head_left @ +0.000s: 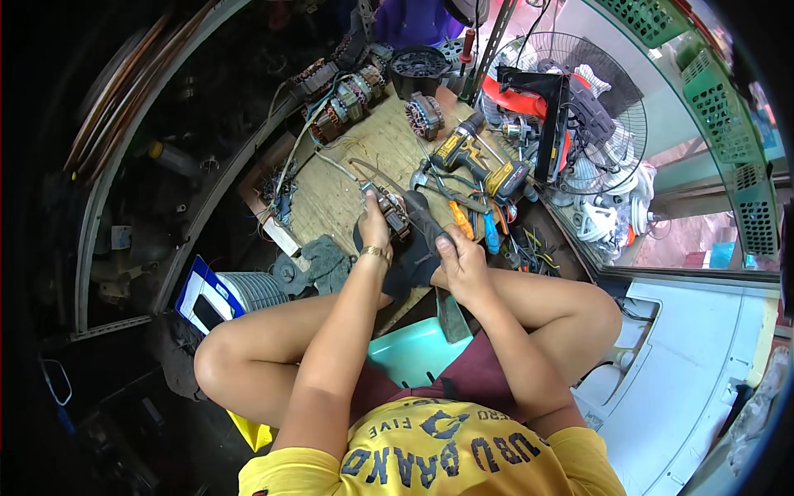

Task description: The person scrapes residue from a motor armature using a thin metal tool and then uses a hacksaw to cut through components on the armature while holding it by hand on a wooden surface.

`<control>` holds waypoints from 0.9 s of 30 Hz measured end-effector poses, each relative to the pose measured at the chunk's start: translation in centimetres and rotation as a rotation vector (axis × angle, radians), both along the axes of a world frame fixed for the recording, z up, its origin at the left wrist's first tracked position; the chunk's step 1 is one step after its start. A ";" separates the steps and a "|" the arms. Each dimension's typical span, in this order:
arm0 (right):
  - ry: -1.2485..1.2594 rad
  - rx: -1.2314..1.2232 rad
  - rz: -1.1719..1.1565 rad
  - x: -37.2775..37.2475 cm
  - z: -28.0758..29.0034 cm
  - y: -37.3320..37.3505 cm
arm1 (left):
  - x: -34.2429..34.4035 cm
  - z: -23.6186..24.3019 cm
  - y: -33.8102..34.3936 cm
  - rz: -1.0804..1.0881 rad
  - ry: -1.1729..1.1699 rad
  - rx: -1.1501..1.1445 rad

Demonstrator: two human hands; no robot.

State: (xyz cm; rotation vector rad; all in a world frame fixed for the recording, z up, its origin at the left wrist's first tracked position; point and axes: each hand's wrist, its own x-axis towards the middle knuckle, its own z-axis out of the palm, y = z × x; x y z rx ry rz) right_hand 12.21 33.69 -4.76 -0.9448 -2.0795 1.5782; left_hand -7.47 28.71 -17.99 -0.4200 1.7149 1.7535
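My left hand (375, 221) is closed round a small motor stator (395, 217) with a laminated metal core and copper windings, held above the wooden board (331, 186). My right hand (463, 263) grips a dark-handled tool (424, 221) whose thin brownish end curves up to the left past the stator; its exact kind I cannot tell. A dark cloth or pad (413, 269) lies beneath both hands. Just beyond my right hand are a hammer (419, 178), a yellow-and-black cordless drill (480, 159), an orange-handled tool (461, 219) and a blue-handled tool (491, 232).
Several wound stators (343, 103) line the board's far left edge, and another stator (424, 116) stands at the back. A wire fan guard (608, 107) and white bulbs (616, 194) fill the right. A turquoise basin (413, 355) sits between my legs, a grey rag (325, 264) at left.
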 end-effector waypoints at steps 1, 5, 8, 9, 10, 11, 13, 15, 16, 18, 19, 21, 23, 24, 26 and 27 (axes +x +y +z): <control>0.001 -0.001 -0.009 0.4 -0.2 0.2 | 1.1 0.7 1.3 -0.039 0.028 -0.026; 0.009 -0.019 -0.018 2.5 1.3 -0.3 | 0.9 -0.5 2.1 -0.139 0.404 -0.612; -0.042 -0.053 0.002 6.7 3.4 -0.8 | 1.1 -0.8 1.8 -0.203 0.411 -0.578; -0.072 -0.078 0.018 7.5 3.9 -0.9 | 1.2 -1.0 1.5 -0.203 0.402 -0.579; -0.076 -0.079 0.020 7.6 4.3 -0.7 | 1.2 -1.2 1.3 -0.218 0.440 -0.537; -0.073 -0.086 0.014 7.5 4.6 -0.6 | 1.1 -1.4 0.9 -0.231 0.476 -0.496; -0.082 -0.036 0.020 7.0 4.8 0.2 | 2.0 -1.3 0.8 -0.232 0.487 -0.471; -0.085 -0.003 0.046 3.4 3.7 0.6 | 1.3 -1.2 0.6 -0.217 0.497 -0.507; -0.103 0.032 0.062 1.3 3.0 0.7 | 1.3 -1.0 0.6 -0.185 0.518 -0.514; -0.105 0.242 0.019 -3.1 -1.7 1.9 | 2.1 0.5 2.0 -0.236 0.437 -0.410; -0.094 0.259 0.026 -4.1 -3.1 2.6 | 1.5 0.9 2.6 -0.221 0.447 -0.397; -0.056 0.216 -0.046 -4.3 -4.6 2.6 | 1.6 0.1 2.1 -0.258 0.484 -0.485; -0.096 0.137 -0.035 -3.8 -2.9 1.4 | 2.0 -0.5 1.4 -0.230 0.497 -0.437; -0.138 0.075 0.003 -3.5 -0.2 0.4 | 2.1 -0.7 0.7 -0.197 0.518 -0.398; -0.167 -0.067 0.059 -0.1 4.3 -0.5 | 2.2 -1.2 0.1 -0.183 0.499 -0.378; -0.126 -0.095 0.052 1.7 4.8 -0.7 | 2.4 -1.2 0.3 -0.168 0.484 -0.344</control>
